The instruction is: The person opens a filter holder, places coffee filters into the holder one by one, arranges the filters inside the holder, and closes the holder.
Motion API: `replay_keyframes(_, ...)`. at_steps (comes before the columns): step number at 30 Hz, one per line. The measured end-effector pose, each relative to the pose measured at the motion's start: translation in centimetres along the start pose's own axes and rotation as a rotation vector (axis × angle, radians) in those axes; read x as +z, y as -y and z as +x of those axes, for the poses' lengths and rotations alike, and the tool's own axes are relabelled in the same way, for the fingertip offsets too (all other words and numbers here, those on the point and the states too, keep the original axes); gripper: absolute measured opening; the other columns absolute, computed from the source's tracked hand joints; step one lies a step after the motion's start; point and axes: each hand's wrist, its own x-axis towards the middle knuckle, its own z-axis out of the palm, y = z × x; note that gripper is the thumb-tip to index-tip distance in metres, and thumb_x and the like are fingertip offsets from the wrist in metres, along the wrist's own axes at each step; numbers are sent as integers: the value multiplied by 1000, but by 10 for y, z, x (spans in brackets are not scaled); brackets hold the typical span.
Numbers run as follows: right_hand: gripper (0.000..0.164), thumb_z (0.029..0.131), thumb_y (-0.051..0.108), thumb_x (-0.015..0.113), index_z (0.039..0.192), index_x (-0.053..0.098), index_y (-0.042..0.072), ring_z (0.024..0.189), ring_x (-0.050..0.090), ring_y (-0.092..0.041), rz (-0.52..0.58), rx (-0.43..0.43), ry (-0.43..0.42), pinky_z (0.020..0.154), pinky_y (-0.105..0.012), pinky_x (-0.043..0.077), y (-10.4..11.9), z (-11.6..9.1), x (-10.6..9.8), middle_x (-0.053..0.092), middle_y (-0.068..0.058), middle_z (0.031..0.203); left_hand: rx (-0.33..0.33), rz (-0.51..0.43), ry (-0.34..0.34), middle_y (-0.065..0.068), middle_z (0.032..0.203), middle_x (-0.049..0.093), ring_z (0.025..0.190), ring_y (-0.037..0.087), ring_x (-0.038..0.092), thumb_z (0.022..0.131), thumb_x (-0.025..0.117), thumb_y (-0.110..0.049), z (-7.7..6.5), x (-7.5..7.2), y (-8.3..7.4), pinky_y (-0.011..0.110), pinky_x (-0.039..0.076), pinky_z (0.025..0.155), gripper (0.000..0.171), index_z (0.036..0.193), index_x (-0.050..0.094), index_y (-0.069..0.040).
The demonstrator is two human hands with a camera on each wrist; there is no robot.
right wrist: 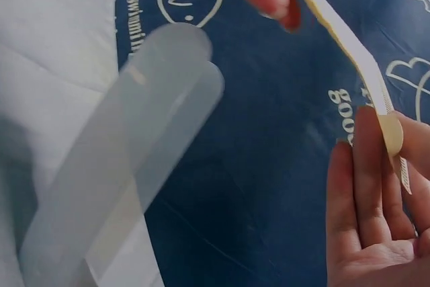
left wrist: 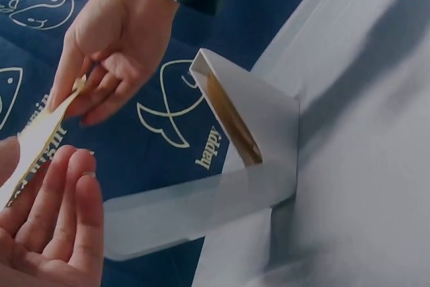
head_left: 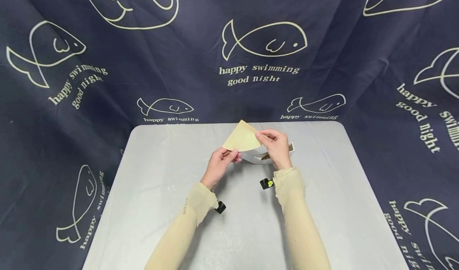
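Observation:
Both hands hold up a tan, fan-shaped paper coffee filter [head_left: 244, 137] above the far part of the table. My left hand [head_left: 219, 163] pinches its lower left corner between thumb and fingers. At the right corner, my right hand [head_left: 277, 147] grips the paper by thumb and fingertips. Seen edge-on in the right wrist view, the filter [right wrist: 366, 65] is thin and layered, its end bent at the right thumb. Just behind and below stands a white holder [left wrist: 272, 115] with brown paper [left wrist: 232, 119] inside; the right hand partly covers it in the head view.
A translucent rounded flap [left wrist: 195, 210] sticks out from the holder. The pale grey table [head_left: 236, 226] reaches back to a dark blue curtain [head_left: 204, 70] with fish drawings, which also hangs at both sides. Black wrist cameras [head_left: 266, 183] protrude inward from the cuffs.

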Motion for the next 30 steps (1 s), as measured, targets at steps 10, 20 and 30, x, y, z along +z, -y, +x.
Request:
replay_keyframes(10,30,96,7,73,116,69,-14,81,71,-1,-6,70,147,75,-16,57,5,1,-6,77,9,91,11,76,-80,7,83,75,79,27,73,105,62,-13,-2,-2,0,41,61,78,20,105,70,5)
replay_keyframes(20,26,95,11,76,117,74,-3,79,70,-5,-196,82,344,71,-19,57,19,7,-3,77,-12,102,-20,177,-18,13,86,76,80,21,71,104,64,-18,-5,-14,-2,40,60,80,22,105,71,2)
replay_keyframes(30,24,90,11,81,106,75,-7,76,63,-4,-136,39,159,67,-16,51,22,-3,2,72,9,86,77,116,-6,27,108,72,94,14,68,108,57,-18,-3,-15,-1,30,55,89,25,114,66,5)
